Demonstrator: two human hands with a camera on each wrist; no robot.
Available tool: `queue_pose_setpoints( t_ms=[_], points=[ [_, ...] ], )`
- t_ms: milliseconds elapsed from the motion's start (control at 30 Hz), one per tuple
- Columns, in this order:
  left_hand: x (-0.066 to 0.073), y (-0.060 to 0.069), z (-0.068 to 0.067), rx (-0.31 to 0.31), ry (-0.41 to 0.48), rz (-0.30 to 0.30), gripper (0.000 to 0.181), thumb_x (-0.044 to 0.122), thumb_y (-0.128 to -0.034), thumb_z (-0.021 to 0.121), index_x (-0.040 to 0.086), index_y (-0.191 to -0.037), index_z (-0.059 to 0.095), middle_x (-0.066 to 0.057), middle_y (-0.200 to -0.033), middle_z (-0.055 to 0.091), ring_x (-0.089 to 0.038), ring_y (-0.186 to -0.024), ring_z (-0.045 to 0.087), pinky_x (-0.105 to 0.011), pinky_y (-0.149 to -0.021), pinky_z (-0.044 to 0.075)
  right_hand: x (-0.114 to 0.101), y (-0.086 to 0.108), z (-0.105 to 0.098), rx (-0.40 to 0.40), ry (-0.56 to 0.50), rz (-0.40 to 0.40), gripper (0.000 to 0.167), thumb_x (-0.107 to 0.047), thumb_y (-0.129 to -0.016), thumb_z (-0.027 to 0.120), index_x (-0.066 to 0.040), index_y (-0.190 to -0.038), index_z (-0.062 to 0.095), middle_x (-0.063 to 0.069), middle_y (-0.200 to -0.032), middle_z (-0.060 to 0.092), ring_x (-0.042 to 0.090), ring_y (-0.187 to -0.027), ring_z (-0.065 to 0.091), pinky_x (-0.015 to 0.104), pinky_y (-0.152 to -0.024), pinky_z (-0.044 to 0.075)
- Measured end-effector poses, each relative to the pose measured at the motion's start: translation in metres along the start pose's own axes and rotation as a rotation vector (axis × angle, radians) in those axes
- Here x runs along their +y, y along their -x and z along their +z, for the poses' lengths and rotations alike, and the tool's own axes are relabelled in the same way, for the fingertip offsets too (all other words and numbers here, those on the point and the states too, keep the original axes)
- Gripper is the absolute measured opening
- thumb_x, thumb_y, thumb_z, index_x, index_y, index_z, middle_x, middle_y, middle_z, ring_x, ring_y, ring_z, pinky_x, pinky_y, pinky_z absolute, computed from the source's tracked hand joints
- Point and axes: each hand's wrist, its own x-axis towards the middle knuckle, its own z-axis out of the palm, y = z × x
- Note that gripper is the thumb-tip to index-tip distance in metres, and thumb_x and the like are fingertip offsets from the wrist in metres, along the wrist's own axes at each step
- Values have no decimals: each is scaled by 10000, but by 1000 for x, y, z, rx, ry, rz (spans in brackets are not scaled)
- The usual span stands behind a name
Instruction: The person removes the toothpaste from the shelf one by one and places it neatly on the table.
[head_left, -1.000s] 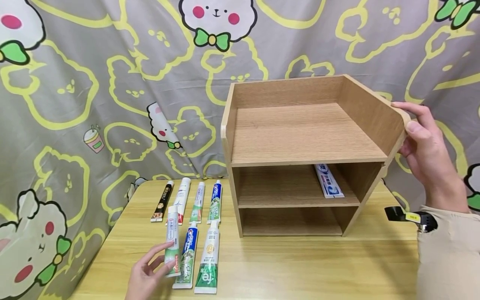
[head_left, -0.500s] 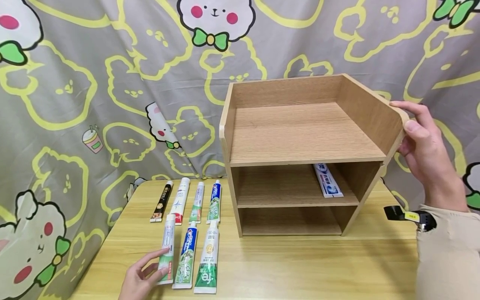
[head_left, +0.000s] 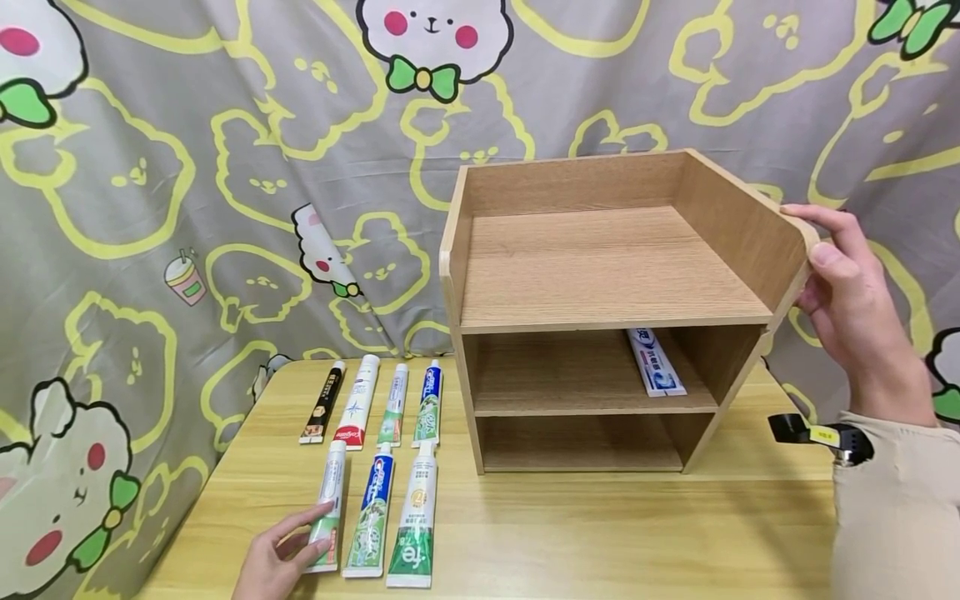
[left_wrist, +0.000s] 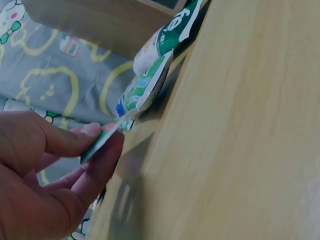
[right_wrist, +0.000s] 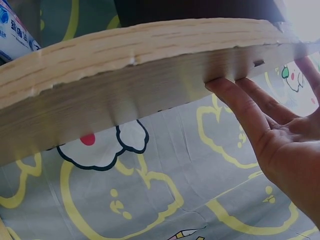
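My left hand (head_left: 273, 557) pinches the lower end of a slim white-and-green toothpaste tube (head_left: 330, 487), at the left of the front row. In the left wrist view, thumb and fingers hold its flat crimped end (left_wrist: 102, 142), just above the table. To its right lie a blue-and-green toothpaste tube (head_left: 370, 521) and a larger white-and-green one (head_left: 416, 517). My right hand (head_left: 862, 308) grips the top front edge of the right side panel of a wooden desk shelf (head_left: 600, 267). The right wrist view shows fingertips against that panel's outer face (right_wrist: 150, 100).
Behind the front row lie a black tube (head_left: 324, 404), a red-and-white Colgate tube (head_left: 357, 404), a slim green-and-white tube (head_left: 394, 404) and a blue-and-green one (head_left: 429, 404). One blue-and-white tube (head_left: 656, 364) lies on the middle shelf. A patterned curtain (head_left: 225, 167) backs the table (head_left: 600, 533).
My left hand has carried the slim tube left and down towards the table, from over the neighbouring tube to a place beside it. The right hand has stayed on the shelf.
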Motion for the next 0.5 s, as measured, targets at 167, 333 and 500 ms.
queue_pose_setpoints(
  t_ms=[167, 333, 500],
  points=[
    [-1, -2, -2, -14, -82, -24, 435, 10, -913, 748, 58, -1339, 672, -235, -1416, 582, -460, -1312, 529, -482, -1028, 518, -1, 0, 1, 15, 9, 3, 458, -57, -1028, 425, -61, -1484, 468, 145, -1376, 385, 251, -1007, 516, 236, -646, 568],
    [-1, -4, 0, 21, -126, -39, 427, 2, -894, 765, 76, -1309, 696, -277, -1414, 562, -479, -1220, 596, -481, -944, 569, 0, 1, 0, -2, 2, 3, 463, -51, -1025, 420, -73, -1485, 468, 134, -1379, 381, 250, -1018, 506, 236, -653, 570],
    [-4, -6, 0, 31, -171, -30, 419, 6, -880, 781, 99, -1284, 718, -274, -1369, 598, -444, -1144, 654, -466, -900, 590, 0, 1, 0, -1, 12, 4, 462, -57, -1030, 421, -77, -1489, 465, 132, -1384, 380, 251, -1028, 501, 234, -663, 568]
  ],
)
